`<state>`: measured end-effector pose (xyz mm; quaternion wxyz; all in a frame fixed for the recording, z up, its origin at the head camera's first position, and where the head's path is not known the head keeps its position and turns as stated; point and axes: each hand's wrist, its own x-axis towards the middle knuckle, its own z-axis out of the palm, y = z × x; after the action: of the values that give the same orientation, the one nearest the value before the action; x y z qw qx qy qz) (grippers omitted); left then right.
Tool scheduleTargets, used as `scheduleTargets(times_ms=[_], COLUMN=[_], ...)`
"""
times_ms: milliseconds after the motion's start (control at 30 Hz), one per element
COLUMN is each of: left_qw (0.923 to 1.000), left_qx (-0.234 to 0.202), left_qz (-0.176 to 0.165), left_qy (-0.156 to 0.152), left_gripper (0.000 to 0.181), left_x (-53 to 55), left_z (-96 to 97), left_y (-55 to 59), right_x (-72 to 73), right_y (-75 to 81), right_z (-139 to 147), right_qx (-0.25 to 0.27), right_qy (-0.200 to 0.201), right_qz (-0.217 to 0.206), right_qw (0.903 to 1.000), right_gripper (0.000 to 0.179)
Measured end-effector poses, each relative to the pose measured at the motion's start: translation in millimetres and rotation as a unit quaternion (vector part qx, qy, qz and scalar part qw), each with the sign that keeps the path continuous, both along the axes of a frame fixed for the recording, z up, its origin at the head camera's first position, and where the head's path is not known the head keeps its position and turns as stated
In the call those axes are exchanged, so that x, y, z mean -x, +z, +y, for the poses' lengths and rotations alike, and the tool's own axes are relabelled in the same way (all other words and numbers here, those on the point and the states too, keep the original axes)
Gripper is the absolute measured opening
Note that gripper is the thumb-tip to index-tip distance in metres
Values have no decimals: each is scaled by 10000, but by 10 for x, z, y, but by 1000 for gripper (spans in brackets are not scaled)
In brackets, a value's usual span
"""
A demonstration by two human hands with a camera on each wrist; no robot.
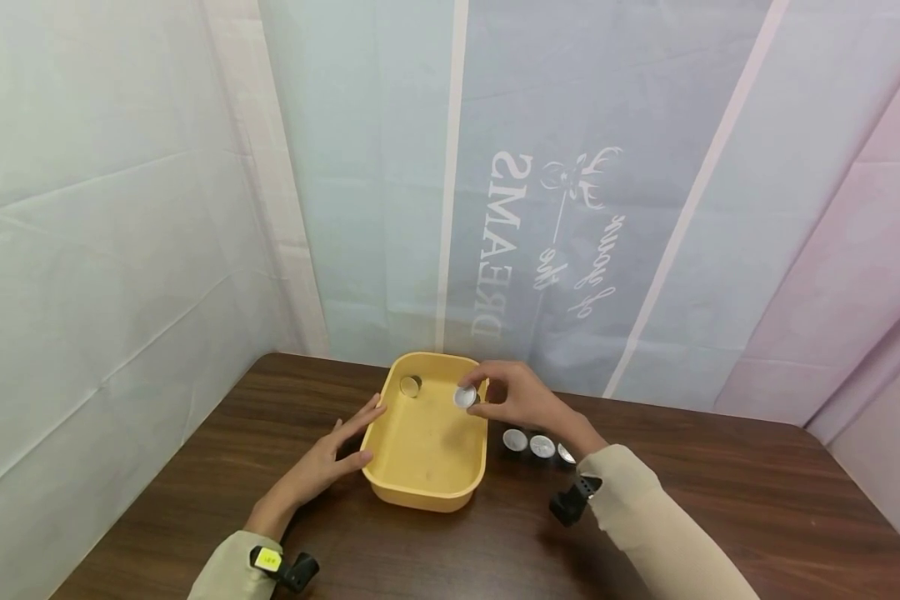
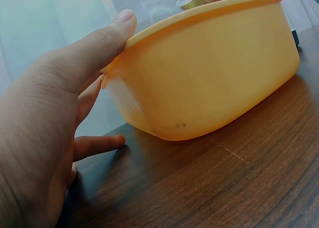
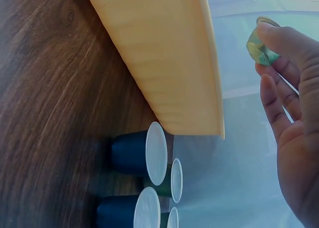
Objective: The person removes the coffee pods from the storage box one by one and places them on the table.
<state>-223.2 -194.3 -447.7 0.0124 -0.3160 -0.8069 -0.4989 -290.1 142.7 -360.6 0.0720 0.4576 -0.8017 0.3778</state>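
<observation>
A yellow plastic bin point(image 1: 427, 450) stands on the table. Fairly straight fingers and thumb of my left hand point(image 1: 318, 467) rest on its left rim; the left wrist view shows the thumb point(image 2: 107, 38) lying against that rim. Over the bin's back right part, my right hand point(image 1: 525, 398) pinches a coffee capsule point(image 1: 464, 397) between thumb and fingers. This capsule has a silver lid and a green-gold body point(image 3: 258, 48). Inside the bin, near the back left corner, another coffee capsule point(image 1: 410, 386) lies tipped on its side.
Right of the bin, several capsules stand lid up, among them a dark blue capsule point(image 3: 130, 149) and a green one behind it point(image 3: 176, 182). The wooden table point(image 1: 682, 500) meets a hanging printed cloth point(image 1: 570, 208) at the back.
</observation>
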Motion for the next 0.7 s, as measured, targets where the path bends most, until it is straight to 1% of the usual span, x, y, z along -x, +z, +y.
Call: scheduleTargets(times_ms=[67,200,333,467,600,700], left_qw=[10000,10000,10000,10000,10000,10000], left_qx=[-14,-15,-6,-1,-2,-21], left_qz=[-3,35,49,27,31,65], left_qy=[-3,14,20,26,12,2], left_gripper=[64,64,64,63,63,63], left_x=[1,-4,-11,-16,-22,-26], left_z=[1,4,7,10,13,13], left_y=[0,-5,-4,4,13,17], right_x=[-90,-286,-347,-386,-427,-468], right_y=[69,213,198,156,123,108], right_z=[7,20,97,205,318,398], right_qx=[122,275,422,627,760,817], right_qy=[60,27,10,31,-119,-246], right_qz=[-22,-320,-413,-222,-5,71], right_qw=[9999,9991,9983,9978,9970,9963], right_gripper=[27,26,27,29,30,30])
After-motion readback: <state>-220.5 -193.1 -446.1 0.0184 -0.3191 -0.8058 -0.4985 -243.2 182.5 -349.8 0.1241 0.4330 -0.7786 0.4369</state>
